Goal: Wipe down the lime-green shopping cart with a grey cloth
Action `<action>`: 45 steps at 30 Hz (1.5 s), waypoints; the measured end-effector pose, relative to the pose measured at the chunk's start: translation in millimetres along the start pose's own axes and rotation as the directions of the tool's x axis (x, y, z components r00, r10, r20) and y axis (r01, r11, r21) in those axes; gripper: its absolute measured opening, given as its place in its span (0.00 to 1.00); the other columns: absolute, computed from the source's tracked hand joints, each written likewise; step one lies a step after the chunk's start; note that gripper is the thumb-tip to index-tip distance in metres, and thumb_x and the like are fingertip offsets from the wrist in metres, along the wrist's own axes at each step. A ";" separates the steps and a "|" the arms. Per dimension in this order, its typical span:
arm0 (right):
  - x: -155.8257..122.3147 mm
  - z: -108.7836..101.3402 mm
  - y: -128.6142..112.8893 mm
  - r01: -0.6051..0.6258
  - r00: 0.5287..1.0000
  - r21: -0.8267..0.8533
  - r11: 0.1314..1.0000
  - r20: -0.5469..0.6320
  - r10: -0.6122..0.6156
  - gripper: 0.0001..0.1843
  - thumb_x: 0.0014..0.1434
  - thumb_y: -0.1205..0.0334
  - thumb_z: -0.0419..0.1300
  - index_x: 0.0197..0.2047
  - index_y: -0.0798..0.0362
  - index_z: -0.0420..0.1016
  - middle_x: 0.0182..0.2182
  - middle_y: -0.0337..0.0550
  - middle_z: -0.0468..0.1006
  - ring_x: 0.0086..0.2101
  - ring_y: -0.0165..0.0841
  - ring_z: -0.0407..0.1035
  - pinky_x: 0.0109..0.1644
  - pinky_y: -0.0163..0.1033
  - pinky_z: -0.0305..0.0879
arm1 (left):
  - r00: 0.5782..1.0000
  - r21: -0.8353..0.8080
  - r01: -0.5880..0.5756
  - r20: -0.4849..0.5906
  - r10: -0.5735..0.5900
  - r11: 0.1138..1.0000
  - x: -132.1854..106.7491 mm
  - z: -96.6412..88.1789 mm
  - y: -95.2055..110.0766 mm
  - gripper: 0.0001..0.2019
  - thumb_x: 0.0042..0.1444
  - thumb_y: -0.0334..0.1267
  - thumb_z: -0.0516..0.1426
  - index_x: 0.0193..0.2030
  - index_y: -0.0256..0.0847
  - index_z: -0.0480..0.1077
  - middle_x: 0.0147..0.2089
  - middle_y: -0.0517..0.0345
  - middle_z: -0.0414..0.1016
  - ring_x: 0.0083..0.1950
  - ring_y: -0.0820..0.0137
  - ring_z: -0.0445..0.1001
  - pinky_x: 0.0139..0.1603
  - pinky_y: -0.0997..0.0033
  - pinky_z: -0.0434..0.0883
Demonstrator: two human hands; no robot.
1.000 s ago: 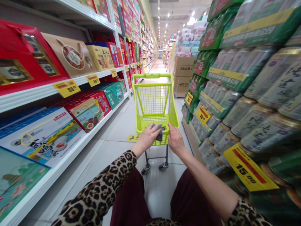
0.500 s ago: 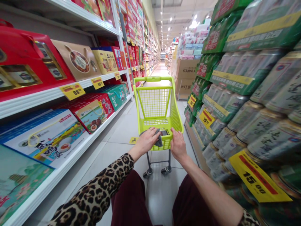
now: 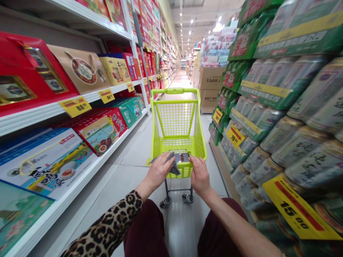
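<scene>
The left hand point(image 3: 158, 171) clasps a limp grey cloth point(image 3: 173, 165) against the near rim of a lime-green plastic cart point(image 3: 175, 119), whose walls are a square-gridded mesh. The right hand point(image 3: 199, 177) curls closed over the same rim. A flat, glossy phone point(image 3: 181, 157) lies in the basket between them. Rounded metal cans point(image 3: 297, 146) stack on the right.

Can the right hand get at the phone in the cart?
Probably yes: the right hand rests on the cart rim beside the phone, nothing visible between them; the grey cloth is at the left hand.
</scene>
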State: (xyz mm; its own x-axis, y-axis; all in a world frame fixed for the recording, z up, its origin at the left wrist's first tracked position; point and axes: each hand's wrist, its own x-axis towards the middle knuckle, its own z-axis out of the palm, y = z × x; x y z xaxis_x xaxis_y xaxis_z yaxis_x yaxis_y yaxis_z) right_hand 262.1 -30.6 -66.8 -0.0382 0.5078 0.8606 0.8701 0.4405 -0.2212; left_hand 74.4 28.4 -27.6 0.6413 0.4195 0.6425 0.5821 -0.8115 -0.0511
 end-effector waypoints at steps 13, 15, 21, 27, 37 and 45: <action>7.0 -9.3 7.9 0.088 0.993 0.006 0.996 0.077 -0.088 0.33 0.54 0.77 0.44 0.64 0.56 0.49 0.48 0.52 0.73 0.50 0.37 0.66 0.54 0.50 0.64 | 0.979 -0.005 -0.203 -0.004 0.203 0.979 -8.9 -10.1 -48.1 0.14 0.60 0.34 0.50 0.52 0.38 0.65 0.53 0.44 0.69 0.58 0.62 0.64 0.55 0.58 0.69; 6.7 -5.4 3.5 0.075 0.995 0.007 0.997 0.060 -0.075 0.34 0.54 0.77 0.44 0.65 0.55 0.48 0.48 0.52 0.73 0.51 0.37 0.66 0.53 0.51 0.65 | 0.983 0.010 -0.183 -0.017 0.183 0.983 -9.4 -10.8 -49.2 0.14 0.59 0.33 0.50 0.51 0.37 0.66 0.51 0.43 0.69 0.57 0.63 0.65 0.54 0.58 0.70; 9.4 2.7 -1.1 0.003 1.000 0.016 1.000 -0.009 -0.003 0.36 0.54 0.77 0.43 0.66 0.55 0.43 0.49 0.52 0.72 0.51 0.37 0.66 0.52 0.50 0.66 | 0.980 -0.030 -0.179 -0.095 0.175 0.983 19.7 19.3 10.5 0.14 0.59 0.31 0.49 0.51 0.33 0.66 0.53 0.43 0.68 0.61 0.61 0.60 0.55 0.58 0.69; 12.8 0.6 8.0 -0.021 1.000 0.048 0.999 0.005 0.021 0.37 0.54 0.77 0.43 0.67 0.55 0.40 0.53 0.54 0.69 0.52 0.39 0.65 0.52 0.50 0.67 | 0.971 0.032 -0.224 -0.083 0.226 0.974 31.1 32.4 15.7 0.15 0.59 0.29 0.48 0.52 0.31 0.65 0.52 0.42 0.69 0.58 0.60 0.63 0.54 0.58 0.70; 12.8 8.0 1.5 0.016 0.999 0.067 0.998 0.041 -0.019 0.38 0.53 0.77 0.42 0.67 0.56 0.39 0.54 0.53 0.67 0.54 0.38 0.62 0.55 0.50 0.65 | 0.980 0.054 -0.195 -0.016 0.197 0.979 -8.5 -5.9 -63.1 0.16 0.58 0.27 0.50 0.53 0.34 0.64 0.53 0.43 0.68 0.61 0.60 0.60 0.56 0.55 0.68; 10.5 8.7 2.8 -0.006 1.000 0.016 1.000 0.013 0.006 0.37 0.54 0.77 0.42 0.67 0.56 0.39 0.54 0.53 0.68 0.54 0.38 0.63 0.54 0.51 0.66 | 0.981 0.041 -0.174 -0.079 0.176 0.984 18.9 22.6 -7.2 0.14 0.59 0.29 0.49 0.50 0.33 0.67 0.52 0.44 0.69 0.59 0.60 0.62 0.54 0.56 0.70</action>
State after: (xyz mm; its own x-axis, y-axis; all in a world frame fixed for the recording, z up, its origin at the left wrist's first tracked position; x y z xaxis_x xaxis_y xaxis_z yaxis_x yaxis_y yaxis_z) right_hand 259.9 -17.6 -62.4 -0.0393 0.5199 0.8533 0.8621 0.4494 -0.2341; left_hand 93.7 51.3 -32.4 0.6922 0.2361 0.6820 0.4818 -0.8548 -0.1931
